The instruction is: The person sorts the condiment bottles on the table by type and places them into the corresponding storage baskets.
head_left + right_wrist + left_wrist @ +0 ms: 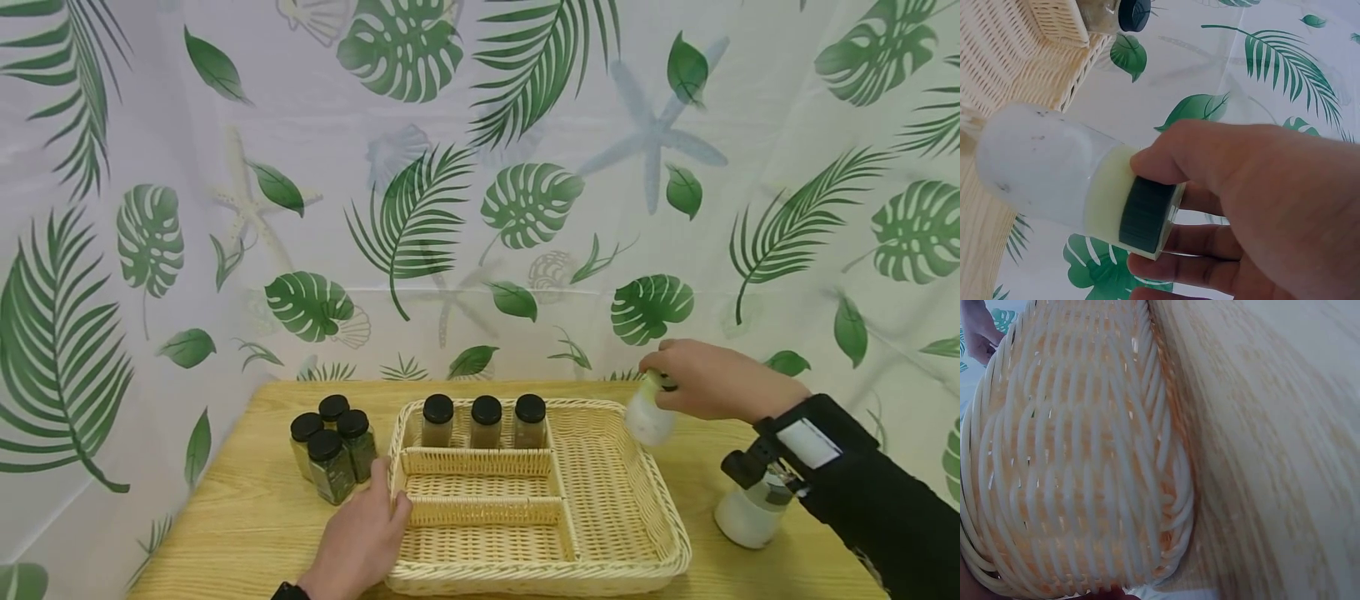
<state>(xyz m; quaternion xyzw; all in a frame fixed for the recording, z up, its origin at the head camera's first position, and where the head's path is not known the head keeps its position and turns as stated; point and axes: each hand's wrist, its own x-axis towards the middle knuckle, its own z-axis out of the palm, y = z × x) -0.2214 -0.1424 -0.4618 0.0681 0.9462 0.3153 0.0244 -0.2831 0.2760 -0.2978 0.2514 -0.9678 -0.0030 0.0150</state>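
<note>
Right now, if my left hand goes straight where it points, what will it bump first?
Probably the wicker basket: your left hand seems to be touching its left rim, though exact depth is unclear.

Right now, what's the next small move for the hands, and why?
I'd probably lower the jar into the right section of the basket: the right hand holds it by its top near that section's far right corner, and the left hand holds the basket's left side.

Head view bright and even here, cloth (555, 75) pale beyond the table's (210, 508) far edge, left wrist hazy, basket (1072, 437) softly blurred, shadow hugging its base, right wrist dimmer, right hand (1266, 187) shaded
</note>
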